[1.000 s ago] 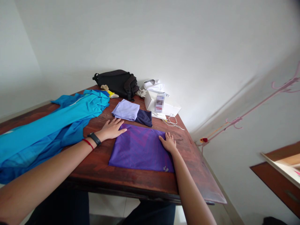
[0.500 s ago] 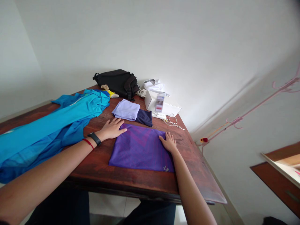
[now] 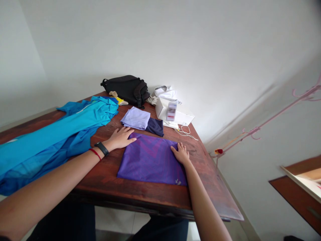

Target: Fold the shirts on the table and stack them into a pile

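In the head view, the left hand [image 3: 121,138] and right hand [image 3: 181,154] rest, fingers spread and unclenched, at the far left and far right corners of the purple cloth [image 3: 151,162], flat on the table [image 3: 209,180] right of the blue garment [image 3: 62,129].

Pretty clearly a home I'm in: folded clothes [image 3: 150,164] and a black bag [image 3: 124,88] on my wooden surface [image 3: 210,180], pink hooked rack [image 3: 276,114] by a plain wall [image 3: 160,40].
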A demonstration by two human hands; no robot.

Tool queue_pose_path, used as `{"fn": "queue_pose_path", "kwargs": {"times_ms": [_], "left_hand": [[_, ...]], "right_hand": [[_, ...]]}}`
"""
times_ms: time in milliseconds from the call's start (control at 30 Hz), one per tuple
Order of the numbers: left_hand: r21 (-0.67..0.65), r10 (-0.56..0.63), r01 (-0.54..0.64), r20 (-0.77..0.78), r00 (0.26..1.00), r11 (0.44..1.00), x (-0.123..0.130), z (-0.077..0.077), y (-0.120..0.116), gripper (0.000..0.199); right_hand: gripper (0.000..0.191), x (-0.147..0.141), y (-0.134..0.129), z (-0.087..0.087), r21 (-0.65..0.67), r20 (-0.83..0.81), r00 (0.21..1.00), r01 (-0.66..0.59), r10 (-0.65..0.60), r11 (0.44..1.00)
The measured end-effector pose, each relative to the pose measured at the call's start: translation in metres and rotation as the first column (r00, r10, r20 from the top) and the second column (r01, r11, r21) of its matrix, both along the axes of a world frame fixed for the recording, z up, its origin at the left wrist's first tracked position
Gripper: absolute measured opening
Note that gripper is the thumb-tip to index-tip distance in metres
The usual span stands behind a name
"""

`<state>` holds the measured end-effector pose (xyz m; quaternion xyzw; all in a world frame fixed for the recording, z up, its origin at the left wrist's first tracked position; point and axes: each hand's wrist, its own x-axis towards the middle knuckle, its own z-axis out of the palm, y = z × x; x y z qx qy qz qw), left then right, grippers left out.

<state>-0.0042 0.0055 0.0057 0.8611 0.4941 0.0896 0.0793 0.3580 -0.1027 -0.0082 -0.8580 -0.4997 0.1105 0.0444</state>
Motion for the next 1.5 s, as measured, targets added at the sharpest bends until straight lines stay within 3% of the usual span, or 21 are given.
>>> {"fn": "queue_pose_path", "kwargs": {"times_ms": [167,367,1500], "left_hand": [[0.088,-0.024,0.015,0.096,0.995,0.996,-0.0008,0.0032,0.0,0.065],[0.066,-0.019,0.008,0.166,0.986,0.998,-0.0024,0.0055,0.0004,0.06],[0.129,-0.09,0.078,0.09,0.992,0.989,-0.0043,-0.0024,0.0071,0.057]], "right_hand": [[0.084,-0.0011,-0.0004,0.0013,0.003,-0.002,1.0,0.001,-0.001,1.0],[0.083,-0.0022,-0.0018,0.002,0.003,0.01,1.0,-0.001,0.001,1.0],[0.083,0.0003,-0.0001,-0.0021,0.035,-0.001,1.0,0.007,-0.007,0.999]]}}
